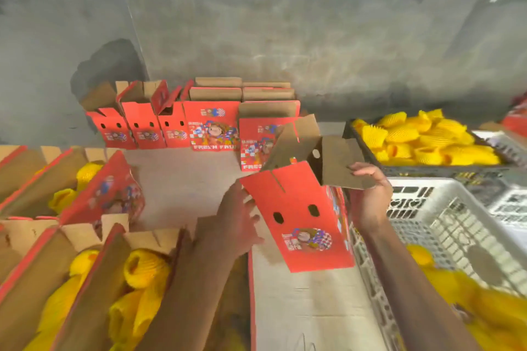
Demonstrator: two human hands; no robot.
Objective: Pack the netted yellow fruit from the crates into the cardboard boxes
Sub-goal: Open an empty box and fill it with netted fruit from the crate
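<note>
- I'm holding an empty red box (302,214) up in the air between my hands, tilted, its brown top flaps splayed open towards the wall.
- My right hand (370,194) has its fingers curled round a brown flap at the box's far right corner; that is the only real grip on it.
- My left hand (239,219) is open, fingers spread, just beside the box's left edge. I can't tell whether it is touching.
- The step, as I judge it: square this box and set it down mouth-up, ready for filling.
- To do it well, I'd bring the left palm flat against the red wall, so the flap doesn't carry the whole weight and tear.
- I'd fold all flaps outward before lowering, or they will block the opening.
- The netted fruit (427,137) sits heaped in the dark crate (368,155) at far right, more in the white crate (445,225) by my right forearm.
- Filled boxes (85,279) stand at my left; I'd place this one near them, within reach of the crates.
</note>
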